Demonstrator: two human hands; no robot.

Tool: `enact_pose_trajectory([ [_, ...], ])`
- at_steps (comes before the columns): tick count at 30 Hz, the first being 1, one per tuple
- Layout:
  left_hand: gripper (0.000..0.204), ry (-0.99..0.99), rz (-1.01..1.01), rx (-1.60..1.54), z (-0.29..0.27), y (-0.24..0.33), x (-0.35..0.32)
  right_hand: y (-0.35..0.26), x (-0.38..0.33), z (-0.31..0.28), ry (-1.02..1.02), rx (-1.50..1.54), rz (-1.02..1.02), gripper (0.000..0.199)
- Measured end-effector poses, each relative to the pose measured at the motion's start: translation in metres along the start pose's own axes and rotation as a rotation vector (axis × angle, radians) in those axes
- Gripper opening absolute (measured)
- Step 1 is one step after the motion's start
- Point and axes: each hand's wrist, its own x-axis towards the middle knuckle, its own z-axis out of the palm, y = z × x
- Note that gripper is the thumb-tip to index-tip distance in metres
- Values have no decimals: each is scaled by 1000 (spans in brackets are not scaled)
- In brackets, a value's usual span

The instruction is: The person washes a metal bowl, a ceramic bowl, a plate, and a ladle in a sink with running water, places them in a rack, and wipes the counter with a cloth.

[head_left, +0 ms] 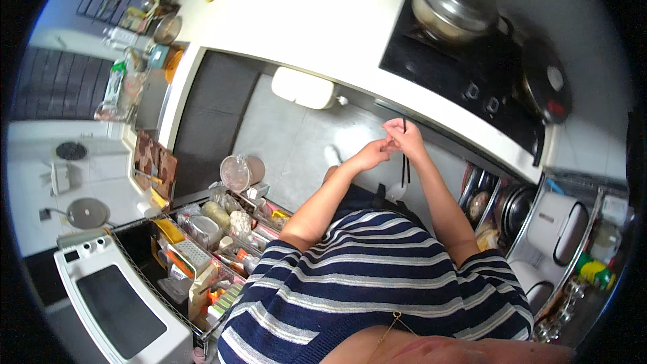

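My right hand is closed around a pair of thin black sticks, held roughly upright in this view. They hang below the palm, and a short end shows above the fingers. Whether they are chopsticks or a stiff cord, I cannot tell. My left hand meets the right one at the fingertips, its fingers drawn together. What its fingers hold, if anything, is too small to make out. Both hands are in front of my body, above the grey floor and close to the counter's front edge.
Ahead runs a white counter with a black cooktop bearing a lidded steel pot. A white bin hangs at the counter front. Loaded wire racks stand left, a white oven beyond; another rack stands right.
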Motion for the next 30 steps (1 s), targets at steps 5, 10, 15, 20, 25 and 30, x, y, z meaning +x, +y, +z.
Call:
enact_pose_trajectory([
  [5, 29, 58, 50, 147, -87, 42, -70, -74, 49, 125, -144, 112, -21, 16],
  [10, 26, 238, 182, 93, -199, 97, -147, -119, 113, 276, -371, 296, 27, 21],
  [15, 21, 583, 211, 317, -307, 170, -230, -154, 170, 428, -598, 273, -29, 19],
  [20, 19, 1019, 311, 169, -410, 174, -307, -178, 211, 556, -805, 25, -118, 26],
  [25, 18, 1399, 224, 257, -485, 199, -378, -203, 257, 664, -1062, -394, -88, 23],
  [30, 21, 1708, 119, 289, -559, 221, -442, -196, 295, 803, -1296, -399, -72, 13],
])
